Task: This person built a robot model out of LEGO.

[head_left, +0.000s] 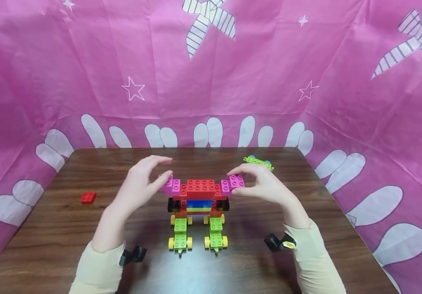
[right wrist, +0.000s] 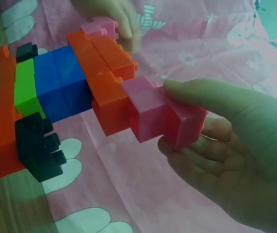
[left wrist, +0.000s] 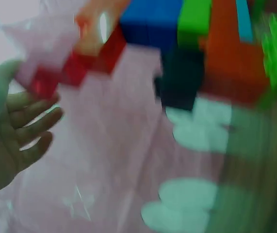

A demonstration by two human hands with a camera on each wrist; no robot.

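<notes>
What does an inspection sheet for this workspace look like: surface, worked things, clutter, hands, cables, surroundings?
Surface: dark brown wooden table.
Job's things: red, blue, black and green plastic brick model on yellow wheels, with pink brick arms at both ends.
Clutter: loose red brick at left; green studded piece at the far edge.
Hands: left hand touches the left pink arm, fingers straight; right hand pinches the right pink arm.
Cables: nothing seen; black wrist mounts.
Surroundings: pink patterned cloth backdrop.

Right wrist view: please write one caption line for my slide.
Right hand pinches the outer pink brick on one end of the red, blue and black block model; left hand touches the far end.
</notes>
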